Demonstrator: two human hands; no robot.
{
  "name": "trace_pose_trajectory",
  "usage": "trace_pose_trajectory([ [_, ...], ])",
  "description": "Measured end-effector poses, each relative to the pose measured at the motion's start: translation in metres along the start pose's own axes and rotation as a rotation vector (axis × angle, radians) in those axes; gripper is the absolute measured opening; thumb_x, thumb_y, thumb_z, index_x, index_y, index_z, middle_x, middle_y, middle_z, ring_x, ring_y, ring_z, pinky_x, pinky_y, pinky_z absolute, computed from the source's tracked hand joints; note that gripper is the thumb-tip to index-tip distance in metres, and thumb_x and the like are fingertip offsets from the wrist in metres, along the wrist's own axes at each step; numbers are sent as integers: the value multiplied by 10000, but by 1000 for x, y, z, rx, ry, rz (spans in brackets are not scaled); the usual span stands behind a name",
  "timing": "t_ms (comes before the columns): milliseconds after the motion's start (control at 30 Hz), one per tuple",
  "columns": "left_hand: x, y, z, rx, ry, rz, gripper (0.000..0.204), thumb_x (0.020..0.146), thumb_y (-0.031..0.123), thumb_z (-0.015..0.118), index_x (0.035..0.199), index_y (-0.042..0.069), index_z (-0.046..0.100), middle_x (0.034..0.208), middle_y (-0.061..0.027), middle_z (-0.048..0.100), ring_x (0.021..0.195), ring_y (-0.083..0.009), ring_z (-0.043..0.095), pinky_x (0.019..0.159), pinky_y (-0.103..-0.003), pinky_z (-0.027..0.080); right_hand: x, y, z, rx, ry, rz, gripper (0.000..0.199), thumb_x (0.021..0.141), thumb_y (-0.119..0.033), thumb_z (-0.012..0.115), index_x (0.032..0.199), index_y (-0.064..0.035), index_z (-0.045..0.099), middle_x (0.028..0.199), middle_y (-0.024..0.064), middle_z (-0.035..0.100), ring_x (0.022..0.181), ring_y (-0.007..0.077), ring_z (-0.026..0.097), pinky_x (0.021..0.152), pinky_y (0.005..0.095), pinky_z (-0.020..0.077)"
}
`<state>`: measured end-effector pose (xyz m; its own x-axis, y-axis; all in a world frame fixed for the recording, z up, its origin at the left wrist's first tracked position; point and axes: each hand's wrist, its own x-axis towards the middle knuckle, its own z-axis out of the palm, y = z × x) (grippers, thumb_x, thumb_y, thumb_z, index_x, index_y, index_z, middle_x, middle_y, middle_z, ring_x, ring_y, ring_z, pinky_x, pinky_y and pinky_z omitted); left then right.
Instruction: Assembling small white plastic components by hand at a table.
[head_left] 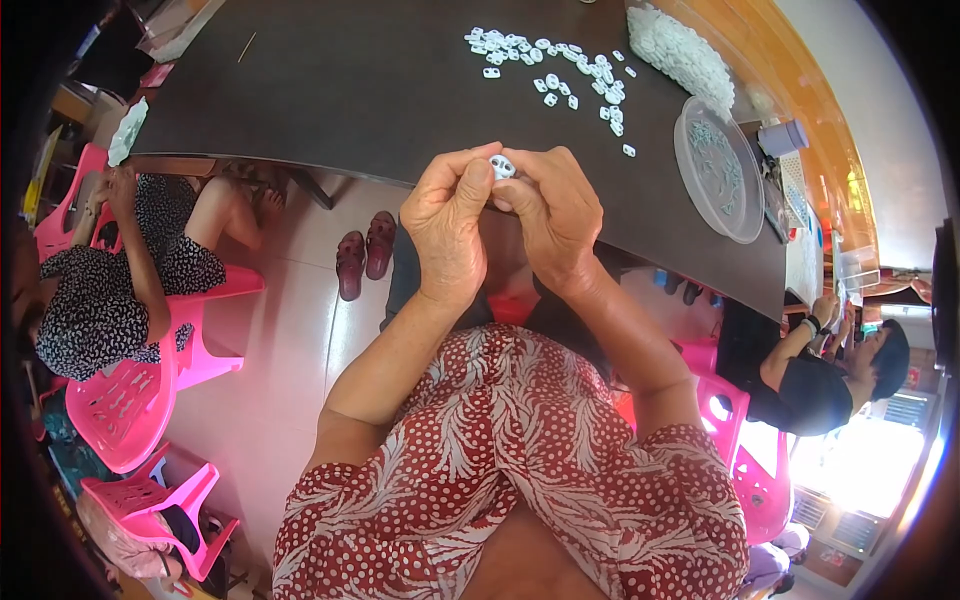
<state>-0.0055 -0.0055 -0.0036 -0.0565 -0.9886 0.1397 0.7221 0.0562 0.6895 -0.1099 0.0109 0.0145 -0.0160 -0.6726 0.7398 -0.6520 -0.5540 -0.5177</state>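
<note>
Both of my hands meet above the near edge of the dark table, closed at the fingertips around one small white plastic piece [502, 166] with dark openings in its face. My left hand [450, 225] pinches it from the left between thumb and fingers. From the other side, my right hand [560, 215] has its thumb and curled fingers against the same piece. Farther off on the table lie many loose small white oval pieces [598, 72], most with two dark holes. My fingers partly cover the held piece.
At the right stands a round clear plastic dish [684, 150] with small thin greyish-green parts. Behind it is a heap of white pieces [680, 55], beside a lilac cup [785, 137]. Co-workers sit left [100, 300] and right [830, 385]. Pink chairs [125, 410] and dark red sandals [365, 255] are nearby.
</note>
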Motion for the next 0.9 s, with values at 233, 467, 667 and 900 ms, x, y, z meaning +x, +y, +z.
trace_pose_trajectory([
  [233, -4, 9, 5, 44, -15, 62, 217, 892, 147, 590, 991, -44, 613, 850, -17, 588, 753, -58, 505, 699, -195, 419, 2, -11, 4, 13, 35, 31, 255, 705, 21, 673, 943, -12, 588, 817, 87, 602, 653, 214, 515, 573, 299, 433],
  [467, -6, 7, 6, 108, -18, 151, 219, 904, 159, 575, 1001, -36, 589, 911, -29, 587, 795, -61, 502, 736, -205, 418, 8, -10, 14, -8, 119, -93, 233, 718, 23, 657, 932, -8, 570, 804, 103, 585, 656, 233, 514, 572, 319, 426],
  [667, -5, 3, 10, 82, 42, 101, 197, 928, 189, 539, 952, -5, 551, 929, -33, 579, 795, -50, 481, 719, -210, 413, 6, -10, 16, -42, 98, -12, 202, 710, 42, 613, 905, 5, 574, 793, 125, 587, 656, 262, 522, 563, 333, 431],
  [900, -4, 12, 13, 69, 45, 124, 237, 935, 210, 523, 997, -15, 564, 895, -20, 583, 801, -48, 512, 728, -193, 430, 12, -22, 20, 35, 93, 9, 142, 824, 0, 556, 964, 26, 556, 864, 133, 561, 714, 224, 498, 610, 303, 425],
])
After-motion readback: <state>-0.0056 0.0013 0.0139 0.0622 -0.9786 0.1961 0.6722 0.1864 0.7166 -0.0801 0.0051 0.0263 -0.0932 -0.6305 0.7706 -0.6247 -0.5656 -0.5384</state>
